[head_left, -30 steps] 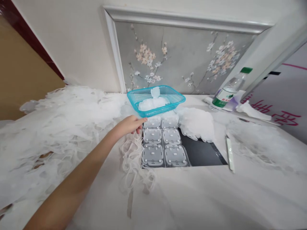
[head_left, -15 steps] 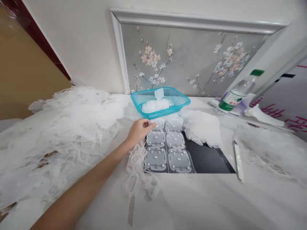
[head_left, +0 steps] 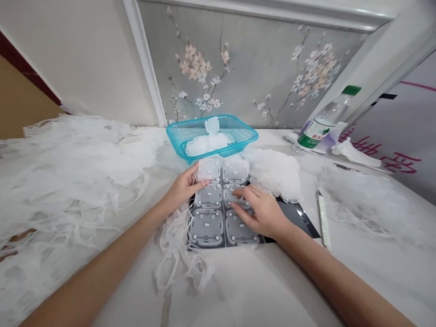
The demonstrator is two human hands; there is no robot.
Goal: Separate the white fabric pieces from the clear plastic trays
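A translucent sheet of moulded square plastic pieces [head_left: 207, 225] lies on a black mat [head_left: 295, 214] in the middle of the table. My left hand [head_left: 182, 188] pinches the far left piece [head_left: 209, 168] of the sheet and lifts its corner. My right hand [head_left: 260, 210] rests flat on the middle of the sheet with fingers stretched out, pressing it down. Just behind the sheet stands a teal basket [head_left: 235, 135] holding several loose white pieces.
Heaps of white plastic webbing scrap [head_left: 68, 168] cover the left of the table, with more at the right [head_left: 368, 200] and a strip [head_left: 177, 259] beside the mat. A white pile [head_left: 274, 172] lies right of the sheet. A knife-like tool [head_left: 323, 218] and a green-capped bottle [head_left: 323, 120] are to the right.
My right hand has come into view and landed on the sheet. My left hand has closed on the far left piece and raised it. The camera has moved closer.
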